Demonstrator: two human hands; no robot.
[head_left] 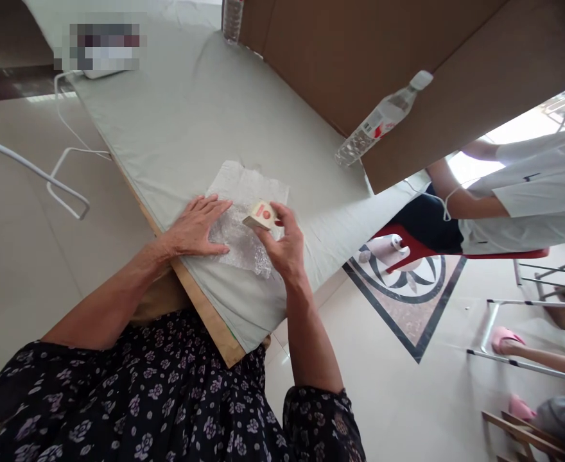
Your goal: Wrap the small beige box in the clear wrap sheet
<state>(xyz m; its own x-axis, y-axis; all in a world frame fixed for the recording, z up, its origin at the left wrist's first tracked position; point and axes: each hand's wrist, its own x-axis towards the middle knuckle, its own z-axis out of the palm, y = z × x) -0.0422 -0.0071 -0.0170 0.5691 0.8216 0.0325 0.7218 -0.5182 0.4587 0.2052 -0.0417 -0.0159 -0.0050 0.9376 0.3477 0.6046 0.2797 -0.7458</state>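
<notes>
A sheet of bubble wrap (244,183) lies flat on the cloth-covered table near its front corner. My left hand (196,228) rests on the left side of the sheet, palm down, with its fingers spread. Over the right part of the wrap, my right hand (285,244) grips a small cream-coloured box (261,215) with red markings. The box is tilted, and my fingers cover its right end. Whether it touches the wrap below cannot be made out.
Brown cardboard panels (311,58) stand across the far side of the table (167,115). A clear plastic bottle (383,119) stands by them, another bottle (233,22) further back. A blurred-out white object (109,54) sits far left. A seated person (504,192) is at the right.
</notes>
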